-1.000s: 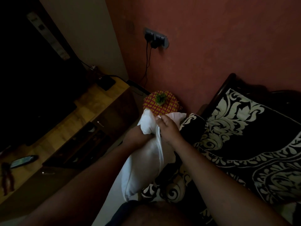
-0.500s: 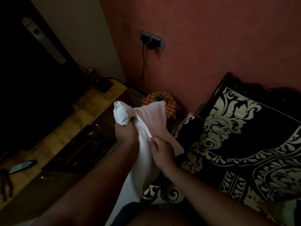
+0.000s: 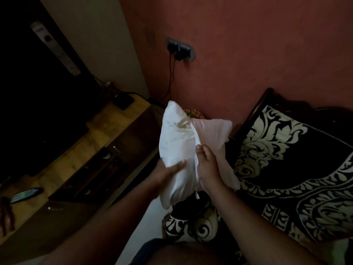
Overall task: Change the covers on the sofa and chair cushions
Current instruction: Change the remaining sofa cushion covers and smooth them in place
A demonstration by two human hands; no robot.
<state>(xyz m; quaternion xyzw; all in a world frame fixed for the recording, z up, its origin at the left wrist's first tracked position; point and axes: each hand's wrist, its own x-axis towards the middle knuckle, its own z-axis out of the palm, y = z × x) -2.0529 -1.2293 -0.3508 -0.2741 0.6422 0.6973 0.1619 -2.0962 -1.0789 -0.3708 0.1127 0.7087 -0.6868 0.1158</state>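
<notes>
Two hands on one white cushion [image 3: 183,142], held upright in the air in front of the patterned sofa [image 3: 286,169]. Left hand [image 3: 168,172]: pressed against the cushion's lower left side, fingers fairly straight along the fabric; whether they curl round it I cannot tell, the hand being blurred. Right hand [image 3: 207,165]: thumb and fingers pinching the white cover's seam edge at mid-height. A short tie hangs from that seam below the hand. One black-and-cream cover [image 3: 193,224], crumpled, lying below the cushion at the sofa's front edge. Wooden counter [image 3: 57,165] at left, carrying a dark remote [image 3: 24,195]. Red wall [image 3: 248,54] behind, with a switch plate [image 3: 180,47] and a cable hanging from it.
</notes>
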